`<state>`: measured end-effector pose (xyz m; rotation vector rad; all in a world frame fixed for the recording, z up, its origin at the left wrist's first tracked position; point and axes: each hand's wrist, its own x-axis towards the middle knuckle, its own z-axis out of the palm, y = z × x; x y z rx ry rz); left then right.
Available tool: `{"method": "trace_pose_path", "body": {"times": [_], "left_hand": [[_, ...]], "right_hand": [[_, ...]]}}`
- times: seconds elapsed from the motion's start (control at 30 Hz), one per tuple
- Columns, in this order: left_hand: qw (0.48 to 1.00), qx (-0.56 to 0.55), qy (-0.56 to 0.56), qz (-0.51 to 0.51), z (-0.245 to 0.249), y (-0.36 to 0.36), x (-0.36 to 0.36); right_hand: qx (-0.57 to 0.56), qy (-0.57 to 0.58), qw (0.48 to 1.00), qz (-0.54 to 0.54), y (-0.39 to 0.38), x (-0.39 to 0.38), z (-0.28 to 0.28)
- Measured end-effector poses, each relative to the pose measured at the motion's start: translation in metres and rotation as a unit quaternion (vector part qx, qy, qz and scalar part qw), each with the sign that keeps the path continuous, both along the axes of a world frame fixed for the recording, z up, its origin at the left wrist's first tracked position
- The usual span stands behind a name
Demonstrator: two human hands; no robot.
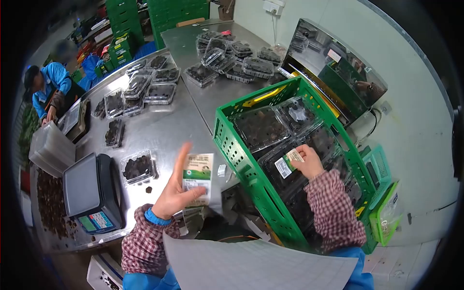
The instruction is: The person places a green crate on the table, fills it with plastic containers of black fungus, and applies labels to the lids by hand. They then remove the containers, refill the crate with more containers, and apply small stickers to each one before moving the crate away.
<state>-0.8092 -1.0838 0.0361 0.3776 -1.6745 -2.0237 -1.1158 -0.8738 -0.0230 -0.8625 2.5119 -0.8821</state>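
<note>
My left hand (175, 194) holds a strip of printed labels (197, 175), cream, green and white, with the thumb across its front and the index finger stretched upward. My right hand (309, 163) reaches into a green plastic crate (241, 162) and pinches the edge of a similar label (284, 167). That label lies against the lid of a clear plastic box; whether it is fully stuck down cannot be seen. Several clear boxes (261, 128) with dark contents fill the crate. My fingertips hide the label's right end.
Clear boxes of dark pieces (160, 93) lie on the metal table (193, 123), with another pile (237, 58) farther back. A scale (92, 193) stands at left, near stacked plastic trays (52, 147). A co-worker (53, 87) works at far left. A shiny appliance (333, 67) stands beside the wall.
</note>
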Motion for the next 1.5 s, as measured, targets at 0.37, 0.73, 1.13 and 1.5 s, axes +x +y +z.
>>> {"method": "trace_pose_path", "body": {"times": [0.37,0.73,1.13,1.5], "left_hand": [[0.934,-0.356,-0.016,0.014,0.025,0.031,-0.033],[0.972,-0.228,-0.053,-0.022,0.015,0.033,-0.022],[0.975,0.019,-0.181,-0.129,-0.025,0.018,-0.018],[0.977,-0.095,0.049,-0.187,0.035,-0.037,-0.039]], "right_hand": [[-0.205,0.008,0.936,0.288,-0.032,0.145,0.128],[-0.174,-0.013,0.946,0.274,-0.044,0.141,0.131],[-0.27,-0.106,0.957,-0.022,-0.078,0.033,0.144],[-0.254,-0.065,0.965,-0.018,-0.113,0.059,0.079]]}}
